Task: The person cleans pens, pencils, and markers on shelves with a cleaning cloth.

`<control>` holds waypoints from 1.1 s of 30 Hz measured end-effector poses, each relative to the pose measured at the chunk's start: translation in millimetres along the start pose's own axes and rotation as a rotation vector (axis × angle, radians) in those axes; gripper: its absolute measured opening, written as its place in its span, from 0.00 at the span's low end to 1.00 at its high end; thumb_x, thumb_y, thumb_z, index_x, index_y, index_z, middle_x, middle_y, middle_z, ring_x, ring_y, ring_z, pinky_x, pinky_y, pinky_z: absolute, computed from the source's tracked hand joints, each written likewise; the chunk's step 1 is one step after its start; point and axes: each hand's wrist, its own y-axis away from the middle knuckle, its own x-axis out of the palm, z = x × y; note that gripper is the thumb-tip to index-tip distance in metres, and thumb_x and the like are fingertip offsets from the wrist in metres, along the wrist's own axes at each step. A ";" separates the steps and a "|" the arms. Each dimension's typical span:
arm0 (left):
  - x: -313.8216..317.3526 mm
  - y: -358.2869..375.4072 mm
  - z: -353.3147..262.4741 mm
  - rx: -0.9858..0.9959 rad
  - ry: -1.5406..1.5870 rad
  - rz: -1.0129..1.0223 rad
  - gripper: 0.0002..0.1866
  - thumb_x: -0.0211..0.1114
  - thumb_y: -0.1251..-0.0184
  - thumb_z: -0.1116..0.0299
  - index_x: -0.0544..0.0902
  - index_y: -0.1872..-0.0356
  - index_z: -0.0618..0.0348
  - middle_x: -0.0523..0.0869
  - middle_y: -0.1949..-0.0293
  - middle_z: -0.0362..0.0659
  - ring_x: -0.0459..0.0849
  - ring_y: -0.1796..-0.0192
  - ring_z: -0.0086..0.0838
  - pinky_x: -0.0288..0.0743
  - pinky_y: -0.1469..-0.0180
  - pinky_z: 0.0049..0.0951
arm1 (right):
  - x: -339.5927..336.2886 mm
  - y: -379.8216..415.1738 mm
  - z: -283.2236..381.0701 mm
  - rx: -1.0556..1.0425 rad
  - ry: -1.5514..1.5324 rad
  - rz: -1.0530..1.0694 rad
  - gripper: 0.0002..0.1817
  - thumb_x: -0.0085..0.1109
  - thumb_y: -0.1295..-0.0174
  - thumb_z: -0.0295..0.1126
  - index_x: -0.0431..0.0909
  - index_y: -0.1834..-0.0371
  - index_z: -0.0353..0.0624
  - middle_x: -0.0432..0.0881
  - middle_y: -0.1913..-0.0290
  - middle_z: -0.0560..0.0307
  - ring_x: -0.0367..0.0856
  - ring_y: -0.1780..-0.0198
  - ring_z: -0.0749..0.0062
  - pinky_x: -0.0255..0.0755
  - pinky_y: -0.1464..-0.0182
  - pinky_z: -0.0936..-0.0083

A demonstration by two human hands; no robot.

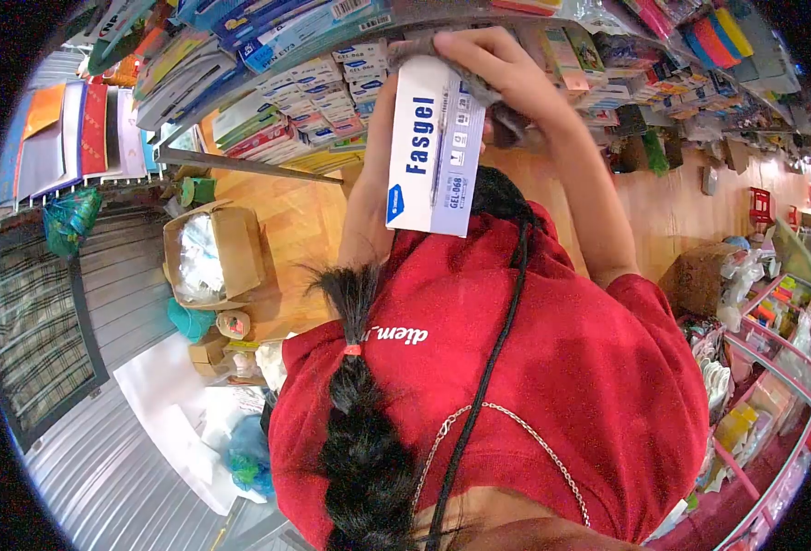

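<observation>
A white and lilac Fasgel gel pen box [415,156] stands tall in front of my chest, its printed side facing up toward me. My left hand [385,106] grips it from behind, and the box hides most of those fingers. At the top end of the box, my right hand [490,60] is closed on a dark grey cloth [465,78]. The cloth lies over the top edge of the box and hangs down on its right side.
Shelves ahead carry stacked pen boxes [314,92] and packs of stationery [268,37]. To the left are a folder rack [84,138] and an open cardboard box [249,248] with plastic inside. A pink-framed rack [782,358] stands on the right.
</observation>
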 end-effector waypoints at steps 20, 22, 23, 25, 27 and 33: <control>8.5 5.1 18.8 0.140 -0.082 -0.117 0.34 0.46 0.42 0.39 0.72 0.54 0.64 0.81 0.68 0.47 0.82 0.72 0.27 0.79 0.71 0.24 | 16.2 6.5 -18.1 -0.086 -0.097 -0.484 0.17 0.51 0.42 0.38 0.78 0.65 0.31 0.80 0.75 0.56 0.73 0.73 0.79 0.68 0.68 0.77; 10.8 2.1 22.1 0.178 -0.125 -0.175 0.33 0.47 0.42 0.40 0.72 0.53 0.64 0.81 0.67 0.47 0.82 0.71 0.27 0.79 0.70 0.24 | 23.5 5.8 -15.3 -0.223 -0.036 -0.459 0.18 0.52 0.42 0.39 0.78 0.65 0.31 0.80 0.75 0.54 0.73 0.73 0.79 0.68 0.68 0.77; 6.7 -0.8 21.9 0.181 -0.127 -0.147 0.32 0.47 0.42 0.42 0.71 0.53 0.64 0.81 0.67 0.47 0.82 0.70 0.27 0.78 0.70 0.23 | 17.2 9.4 -8.6 -0.077 0.024 -0.326 0.20 0.52 0.43 0.41 0.78 0.65 0.31 0.80 0.73 0.52 0.74 0.71 0.79 0.68 0.67 0.77; 10.4 -1.2 16.3 0.114 -0.150 -0.084 0.32 0.47 0.42 0.42 0.71 0.53 0.64 0.81 0.67 0.47 0.82 0.70 0.27 0.78 0.70 0.23 | 11.6 8.4 -2.5 -0.025 0.039 -0.258 0.22 0.52 0.44 0.43 0.78 0.65 0.30 0.80 0.73 0.52 0.74 0.71 0.78 0.68 0.67 0.77; 9.7 -3.7 12.7 0.086 -0.174 -0.067 0.30 0.46 0.41 0.44 0.72 0.54 0.64 0.81 0.68 0.46 0.82 0.71 0.26 0.77 0.71 0.23 | 4.6 8.6 16.1 0.224 0.003 -0.122 0.25 0.54 0.44 0.47 0.75 0.59 0.31 0.77 0.68 0.59 0.70 0.66 0.83 0.64 0.62 0.86; -10.0 -11.4 -1.3 0.167 -0.159 -0.277 0.24 0.47 0.38 0.49 0.74 0.58 0.62 0.81 0.70 0.44 0.81 0.73 0.25 0.76 0.71 0.23 | 27.9 6.0 -13.1 0.076 -0.205 -0.439 0.24 0.51 0.41 0.45 0.74 0.56 0.32 0.75 0.68 0.63 0.68 0.66 0.86 0.63 0.65 0.87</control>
